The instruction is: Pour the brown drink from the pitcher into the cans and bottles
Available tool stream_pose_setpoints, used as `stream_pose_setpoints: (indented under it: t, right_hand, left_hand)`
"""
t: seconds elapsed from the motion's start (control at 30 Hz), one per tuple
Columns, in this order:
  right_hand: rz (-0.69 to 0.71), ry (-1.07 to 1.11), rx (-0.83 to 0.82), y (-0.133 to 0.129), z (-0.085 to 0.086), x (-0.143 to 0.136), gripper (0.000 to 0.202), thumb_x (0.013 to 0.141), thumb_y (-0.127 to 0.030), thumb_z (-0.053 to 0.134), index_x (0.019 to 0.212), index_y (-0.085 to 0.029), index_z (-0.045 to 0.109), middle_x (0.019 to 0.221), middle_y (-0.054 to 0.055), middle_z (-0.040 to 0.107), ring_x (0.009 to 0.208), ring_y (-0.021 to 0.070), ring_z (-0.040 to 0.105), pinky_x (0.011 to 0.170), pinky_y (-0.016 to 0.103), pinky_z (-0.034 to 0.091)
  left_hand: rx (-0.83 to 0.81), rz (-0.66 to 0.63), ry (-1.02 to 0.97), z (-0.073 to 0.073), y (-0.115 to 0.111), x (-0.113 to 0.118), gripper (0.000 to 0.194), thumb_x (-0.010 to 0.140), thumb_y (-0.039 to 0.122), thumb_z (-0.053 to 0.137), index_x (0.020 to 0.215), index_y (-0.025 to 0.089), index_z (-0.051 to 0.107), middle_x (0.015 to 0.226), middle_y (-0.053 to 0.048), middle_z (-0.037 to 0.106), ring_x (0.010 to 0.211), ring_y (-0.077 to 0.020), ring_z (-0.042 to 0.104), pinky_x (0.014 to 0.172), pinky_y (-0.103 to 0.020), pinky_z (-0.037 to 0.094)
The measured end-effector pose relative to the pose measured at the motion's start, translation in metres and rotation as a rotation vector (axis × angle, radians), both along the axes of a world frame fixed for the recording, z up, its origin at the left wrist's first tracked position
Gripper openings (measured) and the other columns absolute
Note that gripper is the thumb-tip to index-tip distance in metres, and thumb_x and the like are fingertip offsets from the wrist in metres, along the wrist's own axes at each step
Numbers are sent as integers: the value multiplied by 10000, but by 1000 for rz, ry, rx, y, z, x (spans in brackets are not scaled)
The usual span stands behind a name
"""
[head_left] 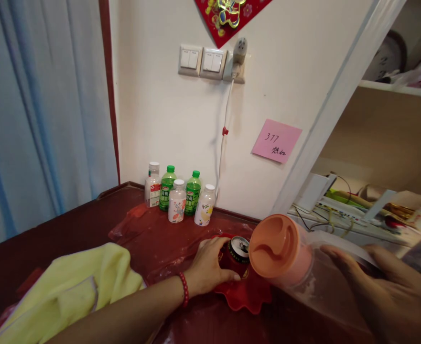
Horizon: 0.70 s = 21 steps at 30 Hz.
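Note:
My left hand point(210, 265), with a red bead bracelet at the wrist, is wrapped round a dark red drink can point(236, 255). The can's silver top shows a dark opening. It stands on or just over a red scallop-edged plate point(249, 296). My right hand point(385, 282) grips the handle of a clear plastic pitcher point(325, 282) with an orange lid point(275, 246). The pitcher is tilted to the left, its lid close beside the can's top. I cannot tell whether anything is flowing from it.
Several bottles point(177, 203) with green or white caps stand against the wall. A yellow cloth point(88, 282) lies at left on the dark red table point(70, 222). A white cord point(224, 143) hangs from the socket. Shelves point(375, 153) with a router and cables are at right.

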State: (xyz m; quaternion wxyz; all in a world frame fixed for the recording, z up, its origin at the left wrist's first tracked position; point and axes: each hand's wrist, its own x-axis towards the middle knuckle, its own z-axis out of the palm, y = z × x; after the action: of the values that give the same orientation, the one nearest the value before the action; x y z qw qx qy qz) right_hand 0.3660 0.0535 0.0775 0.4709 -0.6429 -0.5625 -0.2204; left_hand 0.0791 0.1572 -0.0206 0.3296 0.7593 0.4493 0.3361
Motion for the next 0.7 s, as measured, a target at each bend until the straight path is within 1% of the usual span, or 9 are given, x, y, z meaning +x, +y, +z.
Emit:
stream_pose_setpoints:
  t: [0.1, 0.17, 0.3, 0.43, 0.53, 0.7]
  right_hand:
    - [-6, -93, 49, 5, -1, 4, 692, 909, -833, 623, 570, -256, 447, 511, -39, 356, 474, 149, 385, 486, 299, 324]
    - [-5, -117, 56, 8, -2, 7, 706, 894, -849, 622, 558, -253, 449, 503, -39, 360, 463, 143, 384, 477, 299, 312]
    - [-23, -87, 50, 9, -4, 9, 660, 918, -805, 621, 589, -246, 497, 530, -35, 377, 498, 148, 402, 499, 296, 315]
    - [-27, -86, 34, 8, -3, 7, 648, 928, -772, 623, 582, -248, 463, 541, -25, 365, 505, 153, 397, 503, 304, 319]
    - [-20, -83, 20, 8, -2, 8, 624, 922, -749, 631, 581, -244, 493, 529, -15, 382, 492, 161, 406, 487, 311, 318]
    - [-13, -49, 36, 7, -1, 3, 649, 901, -779, 631, 564, -249, 468, 526, -19, 368, 500, 153, 384, 503, 308, 311]
  left_hand:
    - [-2, 1, 1, 3, -1, 0, 929, 545, 381, 1058, 1381, 256, 673, 1426, -102, 705, 1352, -400, 587, 1192, -516, 409]
    - [-1, 2, 4, 4, -1, 0, 918, 552, 390, 1052, 1379, 269, 674, 1428, -98, 705, 1359, -403, 585, 1194, -520, 407]
    - [-3, 3, 14, 5, -2, 0, 906, 564, 373, 1040, 1385, 270, 670, 1459, -96, 691, 1383, -408, 573, 1203, -524, 400]
    - [-5, 12, 23, 5, -2, 1, 900, 567, 367, 1040, 1382, 269, 670, 1452, -95, 696, 1368, -408, 579, 1190, -523, 409]
    - [-3, 16, 19, 5, -1, 1, 900, 577, 382, 1037, 1388, 261, 668, 1433, -96, 706, 1346, -401, 590, 1174, -518, 419]
    - [0, 4, 15, 6, -1, 0, 911, 565, 381, 1043, 1388, 253, 672, 1444, -107, 700, 1352, -407, 591, 1180, -519, 418]
